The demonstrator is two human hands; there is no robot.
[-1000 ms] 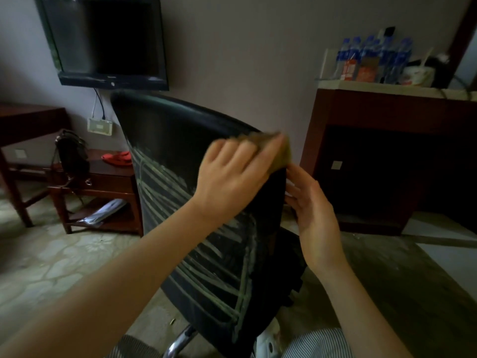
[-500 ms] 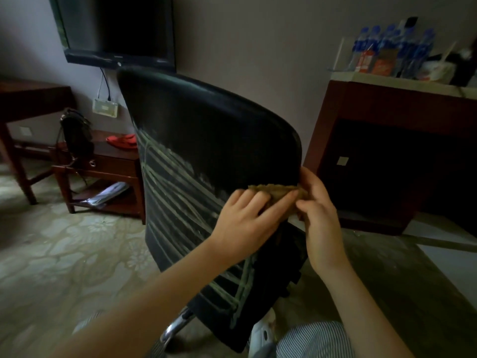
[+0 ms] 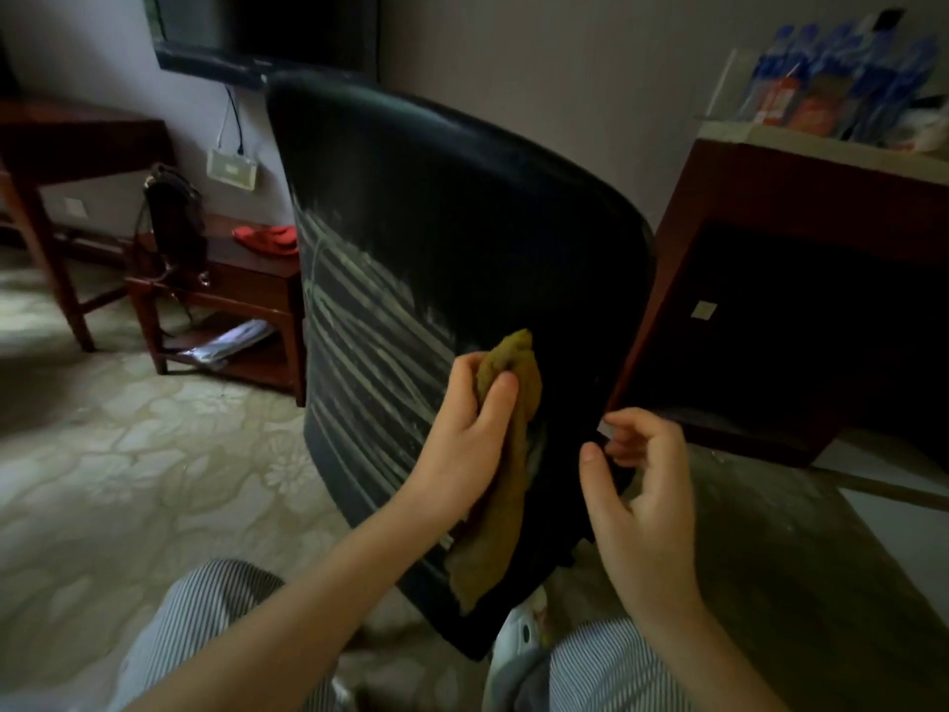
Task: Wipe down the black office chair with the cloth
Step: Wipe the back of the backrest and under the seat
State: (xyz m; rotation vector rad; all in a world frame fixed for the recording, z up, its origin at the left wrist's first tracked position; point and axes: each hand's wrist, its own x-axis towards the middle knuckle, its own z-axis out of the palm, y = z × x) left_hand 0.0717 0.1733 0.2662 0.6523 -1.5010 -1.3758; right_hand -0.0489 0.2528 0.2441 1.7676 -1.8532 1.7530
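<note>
Lower now, left hand (image 3: 470, 423) grips the olive cloth (image 3: 495, 547) on the black office chair (image 3: 462, 197), right hand (image 3: 644, 501) loosely pinching its edge; pale streaks (image 3: 369, 321) remain.

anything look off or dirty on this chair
Yes: pale greenish-white streaks run in slanted bands across the left half of the black office chair back, smeared against its dark surface; the right half looks plain black. The left hand grips the olive cloth beside them.
</note>
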